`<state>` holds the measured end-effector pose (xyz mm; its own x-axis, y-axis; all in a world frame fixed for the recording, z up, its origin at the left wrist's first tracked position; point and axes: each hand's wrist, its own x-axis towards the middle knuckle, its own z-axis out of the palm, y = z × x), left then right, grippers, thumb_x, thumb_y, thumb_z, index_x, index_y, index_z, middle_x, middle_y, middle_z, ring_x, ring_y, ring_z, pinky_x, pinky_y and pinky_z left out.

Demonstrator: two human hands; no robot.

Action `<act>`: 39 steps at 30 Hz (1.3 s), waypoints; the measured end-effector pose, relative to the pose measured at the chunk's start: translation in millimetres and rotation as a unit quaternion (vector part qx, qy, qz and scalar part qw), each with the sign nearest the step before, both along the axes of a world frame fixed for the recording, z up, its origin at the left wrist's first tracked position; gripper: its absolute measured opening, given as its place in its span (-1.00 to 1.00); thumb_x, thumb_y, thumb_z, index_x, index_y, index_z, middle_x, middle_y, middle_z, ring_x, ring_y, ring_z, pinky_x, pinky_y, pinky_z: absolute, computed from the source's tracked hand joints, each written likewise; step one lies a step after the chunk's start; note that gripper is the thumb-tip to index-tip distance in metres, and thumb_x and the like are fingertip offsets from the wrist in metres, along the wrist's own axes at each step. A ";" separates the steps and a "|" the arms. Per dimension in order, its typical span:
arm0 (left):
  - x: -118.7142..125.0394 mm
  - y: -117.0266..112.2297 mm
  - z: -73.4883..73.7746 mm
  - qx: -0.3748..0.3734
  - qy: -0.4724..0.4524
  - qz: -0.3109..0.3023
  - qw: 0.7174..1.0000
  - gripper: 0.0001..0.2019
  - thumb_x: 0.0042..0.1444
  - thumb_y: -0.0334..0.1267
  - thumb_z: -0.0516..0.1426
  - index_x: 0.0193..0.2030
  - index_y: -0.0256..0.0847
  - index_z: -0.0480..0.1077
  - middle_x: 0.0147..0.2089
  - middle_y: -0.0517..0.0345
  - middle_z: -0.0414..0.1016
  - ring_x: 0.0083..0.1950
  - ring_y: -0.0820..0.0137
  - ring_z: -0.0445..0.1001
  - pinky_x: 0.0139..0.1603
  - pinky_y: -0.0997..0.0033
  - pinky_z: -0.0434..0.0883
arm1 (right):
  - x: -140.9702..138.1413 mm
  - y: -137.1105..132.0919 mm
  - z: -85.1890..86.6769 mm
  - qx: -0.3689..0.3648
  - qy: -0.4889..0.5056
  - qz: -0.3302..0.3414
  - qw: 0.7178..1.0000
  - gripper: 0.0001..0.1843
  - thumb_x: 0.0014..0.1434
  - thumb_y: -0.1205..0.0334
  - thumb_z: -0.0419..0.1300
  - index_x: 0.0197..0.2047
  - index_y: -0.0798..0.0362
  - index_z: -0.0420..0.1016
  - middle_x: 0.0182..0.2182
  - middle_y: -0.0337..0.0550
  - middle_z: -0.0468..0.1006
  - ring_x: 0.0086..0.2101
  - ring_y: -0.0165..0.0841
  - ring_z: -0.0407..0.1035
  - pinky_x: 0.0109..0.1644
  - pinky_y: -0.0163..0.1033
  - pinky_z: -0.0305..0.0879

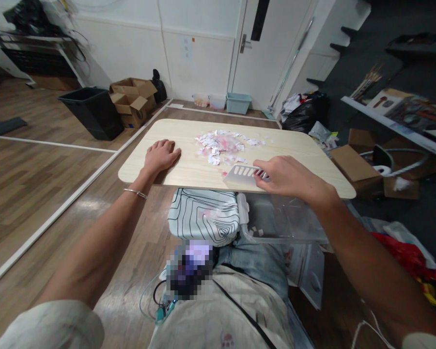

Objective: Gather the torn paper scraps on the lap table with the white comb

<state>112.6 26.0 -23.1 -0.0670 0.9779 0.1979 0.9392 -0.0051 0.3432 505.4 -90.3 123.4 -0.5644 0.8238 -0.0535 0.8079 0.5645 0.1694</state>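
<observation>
A heap of torn white paper scraps (pixel 218 143), with pink powdery patches among them, lies on the pale wooden tabletop (pixel 301 145). My right hand (pixel 279 174) grips a whitish slotted scraper (pixel 236 177) by its slotted side. The scraper's broad edge is down on the board at the near side of the heap, beside a small pink spot. To the left of the heap, my left hand (pixel 162 156) rests palm down on the board, its fingers stretched forward and holding nothing.
Below the board's near edge are a patterned cushion (pixel 203 220) and a clear plastic bin (pixel 294 218) with a few white bits. A black trash bin (pixel 94 114) and cardboard boxes (pixel 132 99) stand at left; an open carton (pixel 359 160) and shelf (pixel 396 126) are at right.
</observation>
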 end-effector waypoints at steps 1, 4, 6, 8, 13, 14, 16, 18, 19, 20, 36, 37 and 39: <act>-0.1 0.1 -0.1 0.002 -0.002 -0.001 1.000 -0.40 0.50 0.16 0.00 0.48 0.01 0.56 0.64 -0.18 0.53 0.68 -0.19 0.33 0.72 -0.32 0.24 | -0.9 -1.2 0.5 0.000 -0.007 -0.003 1.000 -0.80 0.46 0.29 0.25 0.02 0.03 0.72 -0.29 0.06 0.77 -0.31 -0.13 0.53 -0.22 -0.09 -0.05; 0.3 -0.5 0.7 0.000 -0.002 0.001 1.000 -0.38 0.50 0.17 -0.01 0.49 0.00 0.55 0.67 -0.18 0.50 0.69 -0.19 0.31 0.73 -0.31 0.23 | -5.0 -5.6 1.1 -0.005 -0.028 -0.005 1.000 -0.76 0.49 0.27 0.22 0.07 0.05 0.72 -0.27 0.09 0.78 -0.31 -0.13 0.53 -0.23 -0.09 -0.06; 1.0 -1.2 1.8 -0.009 0.001 0.002 1.000 -0.36 0.50 0.17 -0.03 0.51 -0.03 0.53 0.69 -0.18 0.46 0.71 -0.18 0.29 0.74 -0.29 0.22 | -7.5 -8.0 0.7 -0.009 -0.033 -0.001 0.999 -0.76 0.50 0.26 0.21 0.08 0.05 0.71 -0.28 0.09 0.77 -0.32 -0.14 0.53 -0.23 -0.09 -0.07; 1.5 -1.7 2.8 -0.016 0.004 0.002 1.000 -0.33 0.50 0.18 -0.05 0.54 -0.07 0.51 0.71 -0.22 0.43 0.72 -0.18 0.28 0.75 -0.27 0.21 | -8.5 -9.4 -0.3 -0.012 -0.026 0.008 1.000 -0.78 0.51 0.25 0.22 0.06 0.04 0.70 -0.29 0.08 0.76 -0.32 -0.14 0.52 -0.23 -0.09 -0.06; 1.3 -1.7 2.5 -0.013 0.002 0.003 1.000 -0.30 0.50 0.20 -0.05 0.56 -0.07 0.50 0.72 -0.24 0.42 0.73 -0.19 0.28 0.75 -0.28 0.22 | -3.3 -9.8 -1.4 -0.006 0.011 0.022 1.000 -0.84 0.48 0.24 0.25 -0.01 0.01 0.69 -0.35 0.00 0.72 -0.34 -0.16 0.49 -0.23 -0.11 -0.05; 1.1 -1.6 2.0 -0.010 -0.001 0.002 1.000 -0.31 0.50 0.20 -0.04 0.55 -0.04 0.50 0.71 -0.22 0.43 0.72 -0.19 0.28 0.74 -0.29 0.22 | -1.6 -9.6 -1.0 -0.001 0.018 0.022 1.000 -0.84 0.47 0.24 0.24 -0.02 0.01 0.69 -0.35 -0.01 0.72 -0.34 -0.17 0.48 -0.23 -0.11 -0.05; 0.6 -1.2 1.0 -0.004 -0.006 0.001 1.000 -0.35 0.49 0.20 -0.02 0.53 0.01 0.52 0.69 -0.18 0.47 0.71 -0.20 0.29 0.73 -0.32 0.23 | 1.4 -9.4 0.0 0.011 0.025 0.021 0.999 -0.84 0.47 0.25 0.24 -0.04 0.00 0.69 -0.36 -0.02 0.72 -0.33 -0.18 0.48 -0.24 -0.11 -0.06; 0.3 -0.9 0.1 -0.001 -0.009 0.000 1.000 -0.36 0.49 0.19 -0.01 0.51 0.03 0.54 0.67 -0.18 0.49 0.70 -0.21 0.30 0.72 -0.35 0.24 | 2.7 -9.7 1.0 0.014 0.016 0.016 1.000 -0.84 0.46 0.25 0.24 -0.05 -0.01 0.68 -0.35 -0.01 0.73 -0.33 -0.17 0.48 -0.24 -0.10 -0.07; 0.2 -0.6 -0.2 0.000 -0.008 0.000 1.000 -0.37 0.49 0.19 0.00 0.51 0.03 0.54 0.67 -0.18 0.49 0.70 -0.22 0.31 0.72 -0.35 0.24 | 2.5 -10.1 1.2 0.012 0.007 0.013 1.000 -0.84 0.47 0.25 0.24 -0.05 -0.01 0.68 -0.35 0.00 0.73 -0.33 -0.16 0.48 -0.24 -0.10 -0.08; 0.2 -0.4 -0.4 0.000 -0.008 0.001 1.000 -0.36 0.50 0.19 -0.01 0.52 0.03 0.54 0.67 -0.18 0.49 0.70 -0.21 0.30 0.73 -0.35 0.24 | 2.0 -10.7 1.3 0.008 -0.002 0.009 1.000 -0.84 0.47 0.26 0.24 -0.04 0.00 0.68 -0.34 0.01 0.73 -0.33 -0.16 0.49 -0.23 -0.09 -0.08; 0.5 -0.6 2.2 -0.017 -0.002 0.007 1.000 -0.30 0.51 0.17 -0.03 0.58 -0.10 0.49 0.73 -0.25 0.40 0.74 -0.19 0.25 0.77 -0.30 0.18 | -10.2 -20.7 -6.9 -0.001 -0.007 0.002 1.000 -0.83 0.51 0.26 0.24 0.00 0.01 0.69 -0.30 0.04 0.76 -0.30 -0.12 0.54 -0.20 -0.04 -0.08; 0.8 -0.6 2.4 -0.015 -0.003 0.006 1.000 -0.31 0.51 0.17 -0.03 0.58 -0.11 0.49 0.73 -0.26 0.41 0.74 -0.20 0.26 0.77 -0.32 0.18 | -11.0 -23.1 -7.2 -0.002 -0.012 0.010 1.000 -0.83 0.51 0.26 0.23 -0.01 0.00 0.69 -0.31 0.03 0.76 -0.31 -0.12 0.53 -0.21 -0.05 -0.09; 1.7 -0.7 2.5 -0.009 -0.005 0.007 1.000 -0.32 0.51 0.16 -0.02 0.56 -0.10 0.50 0.71 -0.26 0.43 0.73 -0.21 0.27 0.77 -0.35 0.19 | -12.1 -28.2 -6.7 -0.002 -0.021 0.028 0.999 -0.82 0.50 0.27 0.22 -0.01 0.01 0.70 -0.31 0.01 0.76 -0.33 -0.14 0.52 -0.22 -0.06 -0.08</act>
<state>114.3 25.3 -20.6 -0.0824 0.9804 0.1791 0.9360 0.0144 0.3516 493.3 -118.5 116.7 -0.6060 0.7913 -0.0811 0.7678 0.6086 0.2002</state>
